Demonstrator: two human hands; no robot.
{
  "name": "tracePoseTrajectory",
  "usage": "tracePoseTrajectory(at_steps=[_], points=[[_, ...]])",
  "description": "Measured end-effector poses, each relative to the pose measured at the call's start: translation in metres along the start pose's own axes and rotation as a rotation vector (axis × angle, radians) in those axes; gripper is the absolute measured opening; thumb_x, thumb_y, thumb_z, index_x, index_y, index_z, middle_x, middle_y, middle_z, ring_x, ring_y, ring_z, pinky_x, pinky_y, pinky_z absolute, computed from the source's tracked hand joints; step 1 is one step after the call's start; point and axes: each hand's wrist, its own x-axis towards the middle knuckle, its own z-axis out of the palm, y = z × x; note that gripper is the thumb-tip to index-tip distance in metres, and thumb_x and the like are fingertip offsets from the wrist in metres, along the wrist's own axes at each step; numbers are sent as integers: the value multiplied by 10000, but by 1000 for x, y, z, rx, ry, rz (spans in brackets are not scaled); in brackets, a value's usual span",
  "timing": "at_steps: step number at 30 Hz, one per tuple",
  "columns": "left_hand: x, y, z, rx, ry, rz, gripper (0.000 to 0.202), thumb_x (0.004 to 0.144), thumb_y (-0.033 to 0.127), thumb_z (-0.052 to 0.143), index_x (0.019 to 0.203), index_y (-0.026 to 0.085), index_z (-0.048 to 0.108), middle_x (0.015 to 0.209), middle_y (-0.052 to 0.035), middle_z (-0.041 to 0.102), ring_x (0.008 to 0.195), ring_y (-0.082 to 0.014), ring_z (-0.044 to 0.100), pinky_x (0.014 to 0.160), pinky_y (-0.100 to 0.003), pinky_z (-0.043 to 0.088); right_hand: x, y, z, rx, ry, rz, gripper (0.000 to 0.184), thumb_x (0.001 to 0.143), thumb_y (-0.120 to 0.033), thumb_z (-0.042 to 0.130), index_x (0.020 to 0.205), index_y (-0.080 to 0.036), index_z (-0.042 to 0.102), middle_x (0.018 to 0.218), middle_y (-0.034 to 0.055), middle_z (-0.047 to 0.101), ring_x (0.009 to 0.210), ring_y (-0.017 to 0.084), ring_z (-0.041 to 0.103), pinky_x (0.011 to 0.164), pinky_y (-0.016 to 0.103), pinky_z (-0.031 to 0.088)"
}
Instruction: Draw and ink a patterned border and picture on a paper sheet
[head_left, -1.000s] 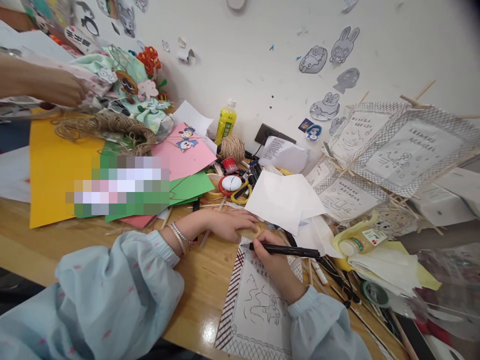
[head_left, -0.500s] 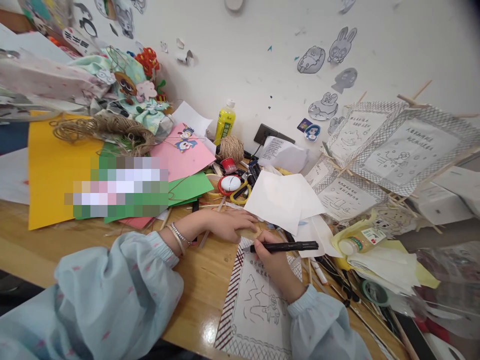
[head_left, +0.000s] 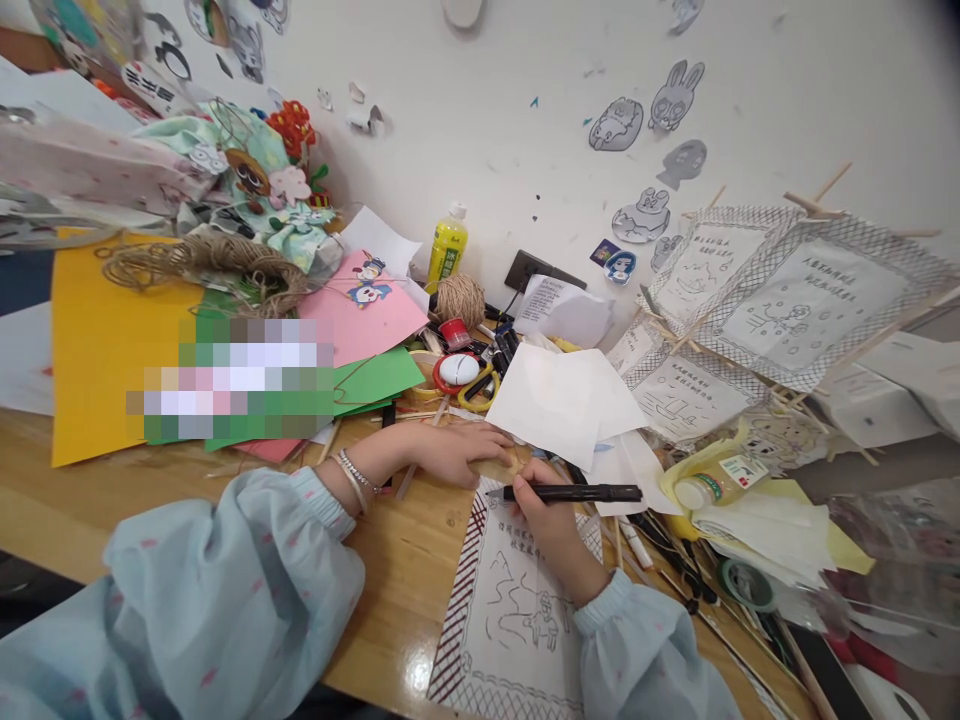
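My right hand (head_left: 547, 525) grips a black marker (head_left: 577, 493), held nearly level with its tip to the left, over the top edge of a white sheet (head_left: 510, 610) with a line drawing and a hatched border. My left hand (head_left: 454, 452) lies flat on the wooden table (head_left: 405, 560) just above that sheet's top left corner, fingers stretched out and holding nothing. A beaded bracelet (head_left: 354, 472) circles my left wrist. Both arms wear pale blue sleeves.
Coloured card sheets (head_left: 105, 340), a twine tangle (head_left: 217, 262), a twine ball (head_left: 460, 298), a yellow bottle (head_left: 448, 246), tape and scissors (head_left: 461, 375), loose white paper (head_left: 566, 400) and stick-framed paper lanterns (head_left: 795, 300) crowd the table. A glue bottle (head_left: 712, 480) lies at right. Cut-out drawings dot the wall.
Another person's hand at the far left has gone out of view. My right hand and marker shifted only slightly; my left hand has stayed put.
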Motion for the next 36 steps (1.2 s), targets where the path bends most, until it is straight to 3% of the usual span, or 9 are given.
tracePoseTrajectory(at_steps=[14,24,32,36], points=[[0,-2,2,15,6,16,535,780,149,557,1307,204,478,1475,-89,351,1377,-242,258,1125,-409,195,1,-11,0,-63,-47,-23,189,822,-316,514,653,-232,502,611,-23,530,639,171,494,590,285,389],[0,3,-2,13,-11,-19,568,758,131,561,1313,216,475,1487,-77,338,1388,-249,237,1126,-415,187,3,-5,4,-36,16,-23,218,775,-249,448,569,-240,377,510,-42,426,576,161,437,553,287,353],[-1,3,-2,13,9,-15,539,771,94,516,1299,200,490,1469,-83,366,1373,-241,271,1120,-398,211,-1,-2,0,1,17,-8,238,821,-292,450,596,-232,400,541,-49,447,529,139,426,532,272,351],[-1,5,-1,-5,47,-9,439,843,185,508,1281,215,505,1457,-68,392,1362,-239,292,1115,-406,222,-1,-2,1,-24,15,-22,231,809,-277,463,591,-231,400,532,-46,453,543,144,440,545,275,364]])
